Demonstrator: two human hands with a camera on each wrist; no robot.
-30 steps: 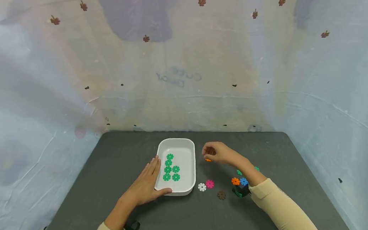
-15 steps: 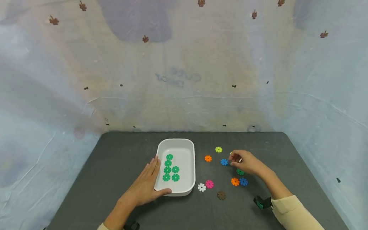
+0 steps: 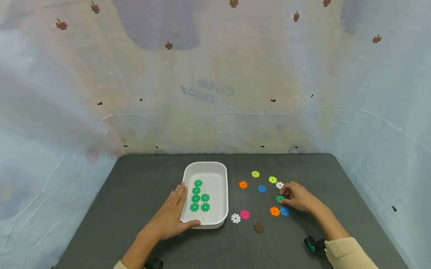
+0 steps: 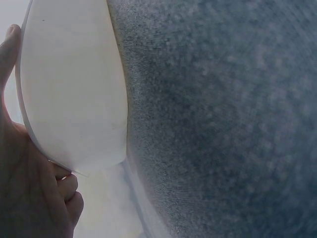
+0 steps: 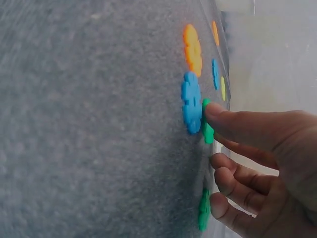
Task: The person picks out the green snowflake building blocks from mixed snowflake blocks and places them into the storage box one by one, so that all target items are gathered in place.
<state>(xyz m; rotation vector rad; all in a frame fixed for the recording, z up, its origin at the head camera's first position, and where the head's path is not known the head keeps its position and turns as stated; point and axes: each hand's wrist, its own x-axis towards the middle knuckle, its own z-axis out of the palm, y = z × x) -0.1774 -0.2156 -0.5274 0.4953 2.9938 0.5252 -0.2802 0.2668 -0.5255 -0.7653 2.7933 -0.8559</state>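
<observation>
My left hand (image 3: 169,210) rests on the left side of a white tray (image 3: 227,193), its fingers straight along the rim and its thumb over the near edge. Inside the tray lie several green flower-shaped discs (image 3: 195,198). To the right, my right hand (image 3: 301,198) pinches a green flower-shaped disc (image 3: 279,198) at table level. The right wrist view shows the thumb against that green disc (image 5: 207,130), just beyond a blue disc (image 5: 191,104). A second green disc (image 5: 204,210) lies below the fingers there.
Around the right hand are an orange disc (image 3: 275,211), a blue disc (image 3: 284,211) and a white disc (image 3: 279,185). Yellow, orange, blue, pink, white and brown (image 3: 258,227) discs lie between tray and hand. A plastic sheet (image 3: 209,121) hangs behind the grey table (image 3: 153,172).
My right hand has moved right, away from above the orange disc near the tray, then down to the green disc, which it now pinches. The left hand stays on the tray.
</observation>
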